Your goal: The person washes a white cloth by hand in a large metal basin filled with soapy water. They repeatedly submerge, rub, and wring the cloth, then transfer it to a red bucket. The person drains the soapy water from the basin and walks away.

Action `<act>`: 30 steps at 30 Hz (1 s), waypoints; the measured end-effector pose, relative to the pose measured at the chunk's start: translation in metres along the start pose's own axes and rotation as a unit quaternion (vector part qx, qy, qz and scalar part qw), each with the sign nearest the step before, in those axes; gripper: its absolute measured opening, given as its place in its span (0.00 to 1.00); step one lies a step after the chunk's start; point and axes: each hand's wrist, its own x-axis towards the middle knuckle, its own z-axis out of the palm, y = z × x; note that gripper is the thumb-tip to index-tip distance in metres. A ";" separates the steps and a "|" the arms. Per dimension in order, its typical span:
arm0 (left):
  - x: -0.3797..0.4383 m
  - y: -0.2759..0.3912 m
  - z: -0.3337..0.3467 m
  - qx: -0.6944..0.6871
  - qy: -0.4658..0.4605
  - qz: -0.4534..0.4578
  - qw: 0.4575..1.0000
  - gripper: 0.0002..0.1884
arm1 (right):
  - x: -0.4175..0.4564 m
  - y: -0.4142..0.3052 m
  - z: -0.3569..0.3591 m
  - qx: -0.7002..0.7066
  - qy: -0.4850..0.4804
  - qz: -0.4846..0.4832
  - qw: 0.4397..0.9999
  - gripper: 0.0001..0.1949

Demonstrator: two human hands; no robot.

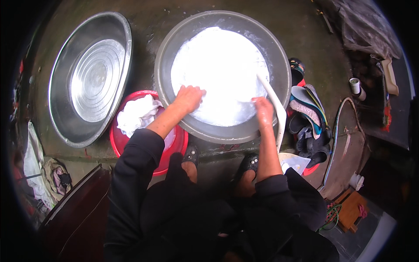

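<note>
A large grey basin point(226, 135) stands on the floor in front of me, its inside glaring white, so whether that is cloth, suds or water cannot be told. My left hand point(191, 98) is over the near left part of this white area with its fingers curled; what it holds, if anything, is lost in the glare. At the near right, my right hand point(263, 108) has its fingers closed on the edge of something white, perhaps cloth. Beside that hand a pale hose point(277, 109) runs over the rim into the basin. White cloth point(137, 113) lies in a red basin point(183, 140) at the lower left.
A wide metal basin point(126, 65) lies at the left. Shoes point(306, 108) are piled to the right of the grey basin, near a white scoop-like container point(294, 162). A thin hose point(334, 140) curves farther right. A wooden stool point(352, 209) is at the lower right.
</note>
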 end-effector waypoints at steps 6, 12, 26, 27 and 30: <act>0.004 -0.011 0.021 0.024 0.047 -0.005 0.999 0.19 | -0.035 -0.033 0.047 -0.351 -0.124 0.006 0.928 0.26; 0.024 -0.024 0.051 0.080 -0.042 0.003 0.996 0.13 | -0.017 -0.009 0.055 -0.474 -0.245 0.026 0.845 0.23; 0.022 -0.028 -0.175 -0.063 0.428 -0.014 0.902 0.10 | 0.049 -0.196 -0.131 0.111 0.123 -0.153 0.974 0.11; 0.022 -0.024 -0.185 -0.108 0.454 0.006 0.885 0.11 | 0.046 -0.202 -0.135 0.168 0.136 -0.168 0.962 0.12; 0.020 -0.025 -0.181 -0.255 0.415 0.046 0.872 0.15 | 0.043 -0.194 -0.129 0.322 0.078 -0.224 0.916 0.13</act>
